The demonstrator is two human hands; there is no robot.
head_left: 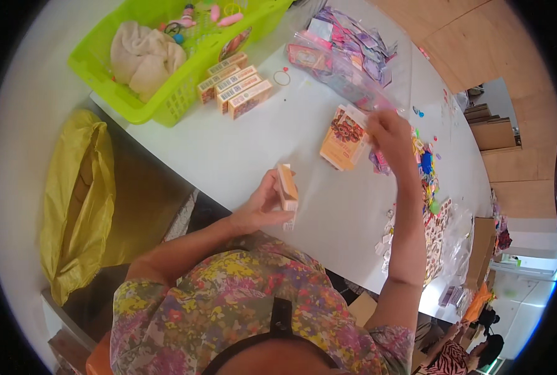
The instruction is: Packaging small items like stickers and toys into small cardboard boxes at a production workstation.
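Observation:
My left hand (261, 203) is closed round a small orange and white box (288, 189), held upright over the near edge of the table. Farther right, my right hand (391, 132) has its fingers drawn together at the end of a clear plastic bag (359, 87). What those fingers hold, if anything, does not show. Just left of that hand lies a stack of flat orange and white cartons (344, 139) printed with a red picture. Several similar filled-out boxes (250, 99) stand in a row at the far left.
A lime-green plastic basket (166, 103) holds a beige cloth (146, 57) and small toys. Purple and pink packets (353, 40) lie at the back. Colourful trinkets (427, 165) and printed sheets (436, 240) line the right side. A yellow bag (81, 206) hangs at left. Another person (463, 353) sits at lower right.

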